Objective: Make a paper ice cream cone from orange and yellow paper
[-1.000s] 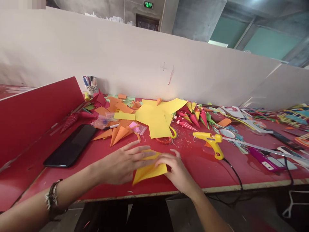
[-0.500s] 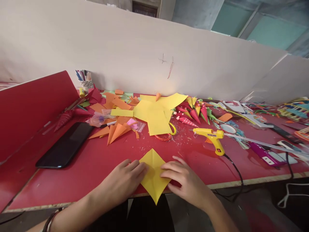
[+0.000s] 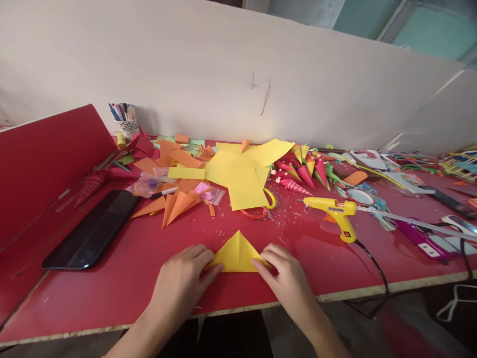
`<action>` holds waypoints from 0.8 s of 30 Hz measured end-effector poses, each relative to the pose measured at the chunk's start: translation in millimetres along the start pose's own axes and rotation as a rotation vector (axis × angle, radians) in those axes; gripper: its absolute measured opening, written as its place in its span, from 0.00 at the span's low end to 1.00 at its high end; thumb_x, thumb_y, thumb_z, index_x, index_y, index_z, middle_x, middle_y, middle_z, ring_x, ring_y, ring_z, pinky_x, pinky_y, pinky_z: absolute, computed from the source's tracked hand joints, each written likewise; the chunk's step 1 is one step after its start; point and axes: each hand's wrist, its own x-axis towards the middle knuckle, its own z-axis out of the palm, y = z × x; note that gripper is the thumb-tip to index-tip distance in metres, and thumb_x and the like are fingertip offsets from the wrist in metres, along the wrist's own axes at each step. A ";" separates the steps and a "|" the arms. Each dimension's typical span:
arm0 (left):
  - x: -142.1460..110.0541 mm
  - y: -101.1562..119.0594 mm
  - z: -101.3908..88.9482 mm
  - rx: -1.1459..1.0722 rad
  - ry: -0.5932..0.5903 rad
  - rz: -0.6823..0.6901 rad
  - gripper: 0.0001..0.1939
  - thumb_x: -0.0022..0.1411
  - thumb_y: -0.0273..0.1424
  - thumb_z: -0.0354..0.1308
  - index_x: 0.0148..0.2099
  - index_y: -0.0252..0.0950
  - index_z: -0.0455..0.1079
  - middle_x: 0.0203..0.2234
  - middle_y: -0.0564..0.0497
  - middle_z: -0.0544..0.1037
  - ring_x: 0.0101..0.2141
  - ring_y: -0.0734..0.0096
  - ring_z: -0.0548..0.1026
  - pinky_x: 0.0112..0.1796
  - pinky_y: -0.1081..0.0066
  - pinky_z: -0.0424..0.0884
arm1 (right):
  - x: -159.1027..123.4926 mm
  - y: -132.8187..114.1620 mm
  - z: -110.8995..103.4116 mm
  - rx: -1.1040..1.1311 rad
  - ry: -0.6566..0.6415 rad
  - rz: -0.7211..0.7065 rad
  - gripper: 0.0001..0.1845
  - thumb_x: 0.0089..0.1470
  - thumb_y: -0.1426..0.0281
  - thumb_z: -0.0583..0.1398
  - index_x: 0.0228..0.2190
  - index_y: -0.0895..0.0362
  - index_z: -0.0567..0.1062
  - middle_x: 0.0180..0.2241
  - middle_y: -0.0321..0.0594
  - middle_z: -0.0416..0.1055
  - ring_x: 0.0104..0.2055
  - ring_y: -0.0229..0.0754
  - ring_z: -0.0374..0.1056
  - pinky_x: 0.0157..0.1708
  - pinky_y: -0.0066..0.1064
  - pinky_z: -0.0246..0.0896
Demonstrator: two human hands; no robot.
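A yellow sheet of paper, folded into a triangle, lies at the front of the red table with its peak pointing away from me. A crease runs down from that peak. My left hand pinches the left corner between thumb and fingers. At the opposite corner, my right hand grips the paper the same way, thumb on top. Both corners are partly hidden under the fingers. Beyond them, larger yellow paper pieces cover part of a pair of scissors with a yellow handle.
A yellow glue gun lies to the right, its cord hanging over the table edge. On the left are a black phone and orange paper cones. A pen cup stands at the back; red paper cones lie right of centre.
The yellow paper went from an open diamond to a triangle, its near point folded up. My hands shifted to the two side corners and closed on them.
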 end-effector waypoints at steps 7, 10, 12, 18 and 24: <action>0.5 0.1 5.1 0.072 0.053 -0.053 0.13 0.61 0.36 0.43 0.28 0.38 0.64 0.23 0.53 0.70 0.25 0.70 0.69 0.25 0.74 0.60 | 1.3 1.2 5.9 -0.108 0.024 0.026 0.14 0.54 0.70 0.52 0.18 0.57 0.60 0.21 0.35 0.58 0.24 0.35 0.57 0.24 0.25 0.52; 1.3 -0.6 5.3 0.090 0.044 -0.056 0.13 0.60 0.36 0.44 0.28 0.38 0.64 0.22 0.53 0.70 0.24 0.71 0.68 0.25 0.74 0.61 | 2.6 1.8 7.1 -0.128 0.022 0.027 0.14 0.53 0.70 0.51 0.18 0.56 0.59 0.21 0.35 0.58 0.24 0.35 0.57 0.24 0.25 0.51; 2.6 -1.7 4.5 0.080 0.020 -0.053 0.12 0.60 0.36 0.45 0.27 0.38 0.63 0.22 0.53 0.70 0.24 0.71 0.68 0.26 0.74 0.61 | 3.5 1.6 7.2 -0.128 0.020 0.021 0.13 0.53 0.71 0.51 0.18 0.56 0.59 0.21 0.35 0.59 0.24 0.35 0.57 0.24 0.25 0.51; 8.3 -7.9 -1.8 0.006 -0.062 -0.022 0.09 0.60 0.35 0.46 0.38 0.40 0.65 0.25 0.53 0.72 0.26 0.70 0.69 0.27 0.74 0.61 | 4.8 0.2 3.8 -0.106 -0.015 0.043 0.13 0.53 0.71 0.51 0.18 0.56 0.58 0.21 0.35 0.58 0.25 0.36 0.56 0.23 0.25 0.50; 8.3 -13.8 -4.4 -0.056 -0.080 0.073 0.13 0.61 0.37 0.45 0.45 0.41 0.65 0.28 0.52 0.72 0.30 0.68 0.70 0.31 0.71 0.63 | 4.5 0.7 1.6 -0.072 -0.060 0.077 0.12 0.52 0.71 0.53 0.19 0.56 0.58 0.23 0.35 0.58 0.27 0.35 0.56 0.25 0.25 0.50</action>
